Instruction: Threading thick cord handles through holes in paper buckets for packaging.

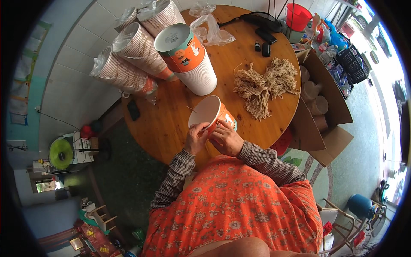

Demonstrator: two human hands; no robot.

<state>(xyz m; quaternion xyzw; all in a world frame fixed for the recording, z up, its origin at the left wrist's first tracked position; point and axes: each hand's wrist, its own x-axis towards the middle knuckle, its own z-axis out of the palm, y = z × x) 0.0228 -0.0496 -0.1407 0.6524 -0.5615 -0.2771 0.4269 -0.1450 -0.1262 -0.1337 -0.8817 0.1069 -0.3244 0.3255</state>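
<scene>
A paper bucket (206,110), white inside with an orange printed outside, lies tilted near the table's front edge, its mouth turned toward the left. My left hand (197,138) is closed with its fingertips at the near rim. Beside it, my right hand (227,140) grips the rim and the printed wall. A short end of cord (191,109) pokes out at the bucket's far left side. Whether a cord end is between my fingertips is hidden. Farther right lies a loose heap of beige cords (267,85). Behind the bucket, a tall nested stack of buckets (195,73) stands upside down.
Plastic-wrapped stacks of buckets (141,49) lean at the far left of the round wooden table (171,128). Small black items (266,36) sit at the far right. An open cardboard box (332,100) with buckets inside stands against the table's right side.
</scene>
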